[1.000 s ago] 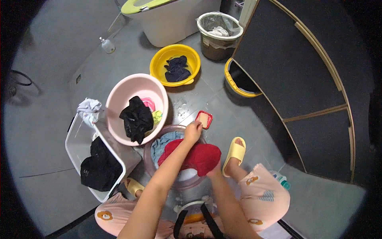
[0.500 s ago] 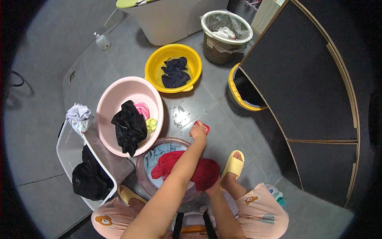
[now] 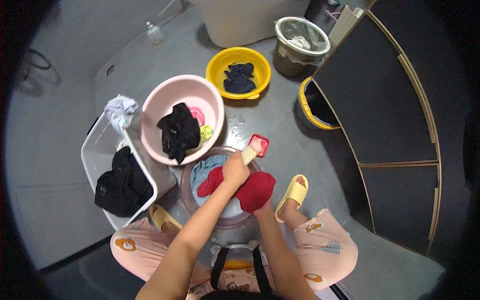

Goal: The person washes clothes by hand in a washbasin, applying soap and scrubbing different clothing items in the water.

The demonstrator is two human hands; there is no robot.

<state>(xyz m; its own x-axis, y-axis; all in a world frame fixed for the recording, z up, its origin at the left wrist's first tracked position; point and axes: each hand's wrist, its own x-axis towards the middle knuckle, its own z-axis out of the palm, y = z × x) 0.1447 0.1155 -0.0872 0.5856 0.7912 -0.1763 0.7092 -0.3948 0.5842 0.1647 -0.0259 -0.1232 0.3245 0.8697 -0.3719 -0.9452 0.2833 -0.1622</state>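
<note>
My left hand [image 3: 236, 170] is closed on a pale cream bar of soap [image 3: 249, 156], above the washing basin. Just past the soap, a red soap dish [image 3: 262, 145] rests on the floor. A dark red garment [image 3: 256, 191] covers my right hand [image 3: 262, 210], whose fingers are hidden under the cloth. The garment spreads left over the translucent pinkish basin [image 3: 186, 192]. Light blue cloth [image 3: 206, 168] lies in cloudy water inside that basin.
A pink basin [image 3: 155, 95] holds black clothing [image 3: 179, 134]. Beyond it stands a yellow basin [image 3: 263, 62] with dark cloth in water. At left is a white-rimmed laundry bin [image 3: 95, 172]; at right, a black cabinet [image 3: 390, 115]. A lined trash bin [image 3: 285, 62] stands far back.
My left hand has drawn back from the red soap dish toward the garment, bringing the soap along. The view has shifted. My right hand stays under the red garment.
</note>
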